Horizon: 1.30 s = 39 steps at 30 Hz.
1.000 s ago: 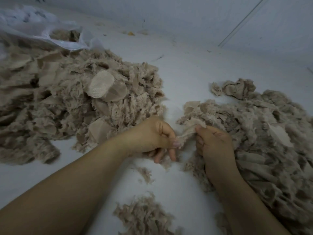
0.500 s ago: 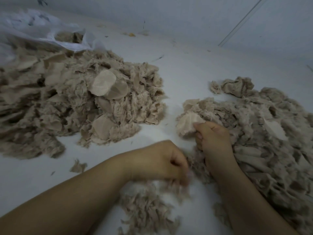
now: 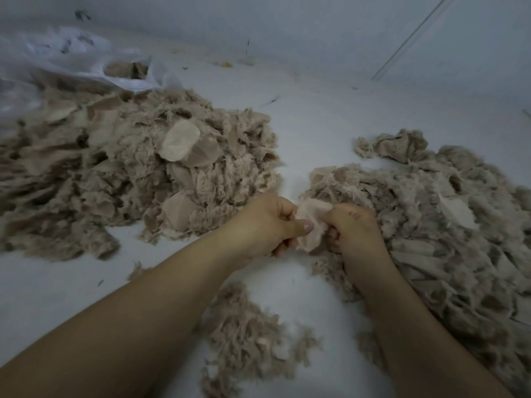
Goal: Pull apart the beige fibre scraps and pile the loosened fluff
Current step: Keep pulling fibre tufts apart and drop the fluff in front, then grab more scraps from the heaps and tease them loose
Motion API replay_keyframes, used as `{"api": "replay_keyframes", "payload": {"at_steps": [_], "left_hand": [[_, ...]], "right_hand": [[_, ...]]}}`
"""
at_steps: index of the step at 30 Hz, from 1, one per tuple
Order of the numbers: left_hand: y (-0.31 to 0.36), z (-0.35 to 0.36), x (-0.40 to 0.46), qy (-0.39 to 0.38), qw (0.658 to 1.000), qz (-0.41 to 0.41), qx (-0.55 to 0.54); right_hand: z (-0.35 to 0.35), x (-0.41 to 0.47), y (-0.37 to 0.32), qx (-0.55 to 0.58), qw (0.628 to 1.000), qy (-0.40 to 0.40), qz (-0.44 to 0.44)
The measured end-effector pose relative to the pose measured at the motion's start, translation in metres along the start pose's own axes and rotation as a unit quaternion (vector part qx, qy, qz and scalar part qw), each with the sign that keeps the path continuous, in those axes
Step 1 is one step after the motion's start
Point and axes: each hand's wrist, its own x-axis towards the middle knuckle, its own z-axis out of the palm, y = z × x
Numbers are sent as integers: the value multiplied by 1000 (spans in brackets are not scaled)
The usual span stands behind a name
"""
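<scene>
Scrap: one beige scrap (image 3: 311,225) was pinched between left hand (image 3: 267,225) and right hand (image 3: 352,228), fingers clenched on it.
Advice: we judged short, opposed tugs best, dropping fluff on near pile (image 3: 250,337).

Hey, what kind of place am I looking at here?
Probably a textile-waste sorting spot, worked by hand on a plain white surface: heaps of beige fibre scraps, a clear plastic bag holding more, bare walls.
</scene>
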Motion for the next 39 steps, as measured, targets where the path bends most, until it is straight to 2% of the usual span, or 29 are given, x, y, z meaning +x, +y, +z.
{"api": "replay_keyframes", "payload": {"at_steps": [5,10,14,16,17,20,21,22,23,24,25,26,27,29,31,34,35,39], "left_hand": [[-6,1,0,68,993,21,-90],[-15,-7,0,68,982,23,-172],[-17,-4,-1,33,988,34,-149],[-15,-4,1,55,982,57,-171],[-13,-6,3,92,968,86,-216],[-4,-14,12,180,890,189,-375],[-4,-12,13,192,887,185,-378],[-7,-9,13,197,906,159,-340],[-11,-3,12,186,940,128,-256],[-15,2,10,148,973,107,-141],[-18,8,9,87,991,102,-14],[-20,13,8,21,988,113,106],[-21,18,8,-28,968,134,211],[-18,26,10,-58,924,169,340],[-17,28,11,-37,921,196,335],[-24,21,12,4,977,162,140],[-26,18,12,14,986,145,81],[-26,12,13,35,992,124,-14]], "right_hand": [[1,1,2,-54,997,-52,-30],[0,4,5,-36,998,-48,16],[4,-1,4,-67,993,-87,-37],[3,-1,4,-84,993,-80,-37],[3,0,4,-81,995,-58,-26],[0,5,3,-6,999,21,28],[0,5,2,16,999,33,31],[0,5,2,26,999,38,27],[1,5,1,30,998,41,22],[1,5,1,31,998,45,19],[2,5,1,33,998,51,18],[2,6,1,38,997,57,17],[2,6,2,47,997,62,15],[1,7,2,61,996,69,12],[1,7,2,60,996,71,8],[-1,7,2,54,996,75,4],[-1,7,2,52,996,76,4],[0,6,3,26,997,77,-7]]}}
